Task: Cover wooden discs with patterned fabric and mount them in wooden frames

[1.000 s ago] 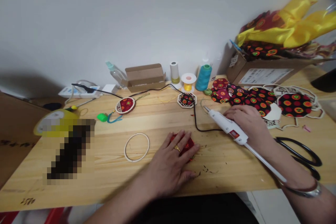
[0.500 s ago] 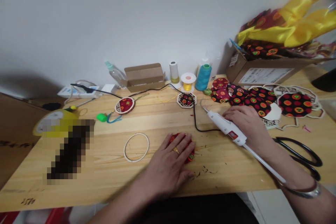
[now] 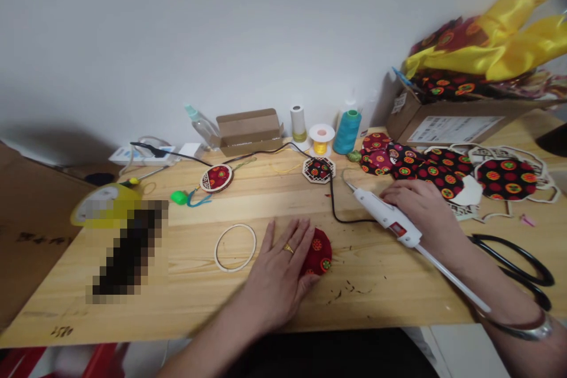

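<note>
Head view: the open left hand (image 3: 279,271) lies flat against a red fabric pad (image 3: 319,253), seemingly steadying it, while the right hand (image 3: 420,209) grips a hot glue gun (image 3: 385,217) at the pad's 2 o'clock.

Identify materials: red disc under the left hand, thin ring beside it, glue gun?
The red disc looks like satin-like woven fabric over padding: soft rounded form, printed motifs, slight sheen. The thin ring looks like pale wood or plywood, matte, though it's too thin to be sure. The glue gun looks like smooth white moulded plastic, semi-gloss.
</note>
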The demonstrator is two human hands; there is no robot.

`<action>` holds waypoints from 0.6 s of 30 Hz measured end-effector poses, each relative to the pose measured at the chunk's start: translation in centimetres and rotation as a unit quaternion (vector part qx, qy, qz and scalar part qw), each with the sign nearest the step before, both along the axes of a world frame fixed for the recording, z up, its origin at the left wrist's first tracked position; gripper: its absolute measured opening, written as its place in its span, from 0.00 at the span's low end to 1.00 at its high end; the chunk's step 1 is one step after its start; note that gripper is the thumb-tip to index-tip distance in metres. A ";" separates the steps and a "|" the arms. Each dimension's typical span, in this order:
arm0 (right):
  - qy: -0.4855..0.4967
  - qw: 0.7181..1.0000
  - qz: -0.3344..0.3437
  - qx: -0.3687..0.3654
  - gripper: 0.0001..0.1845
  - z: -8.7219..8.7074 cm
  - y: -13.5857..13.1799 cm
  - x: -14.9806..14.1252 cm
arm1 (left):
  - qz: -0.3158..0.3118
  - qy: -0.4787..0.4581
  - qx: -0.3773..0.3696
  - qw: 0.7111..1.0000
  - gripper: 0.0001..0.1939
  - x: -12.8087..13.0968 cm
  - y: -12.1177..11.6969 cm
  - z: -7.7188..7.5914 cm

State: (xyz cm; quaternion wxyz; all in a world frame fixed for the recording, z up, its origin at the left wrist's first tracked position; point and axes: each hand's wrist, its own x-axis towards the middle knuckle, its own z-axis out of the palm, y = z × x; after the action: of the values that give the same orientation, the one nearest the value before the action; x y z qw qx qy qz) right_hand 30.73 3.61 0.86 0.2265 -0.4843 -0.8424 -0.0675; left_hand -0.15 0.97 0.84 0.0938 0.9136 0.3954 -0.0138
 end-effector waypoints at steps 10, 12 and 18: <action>0.010 1.000 0.009 0.001 0.07 0.2 -0.1 0.0 | -0.007 0.006 0.030 0.999 0.31 0.1 0.1 -0.3; 0.014 1.000 0.010 0.004 0.07 0.2 -0.1 -0.1 | -0.009 0.000 0.043 0.999 0.34 0.0 -0.1 0.0; 0.015 1.000 0.013 0.004 0.07 0.1 -0.1 -0.1 | -0.045 -0.004 0.015 0.999 0.35 0.3 -0.6 0.4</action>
State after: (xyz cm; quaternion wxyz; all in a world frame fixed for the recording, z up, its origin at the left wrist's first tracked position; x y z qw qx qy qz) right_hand 30.59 3.52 0.98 0.2416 -0.4735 -0.8448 -0.0608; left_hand 0.20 0.42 1.26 0.0812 0.9319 0.3533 -0.0082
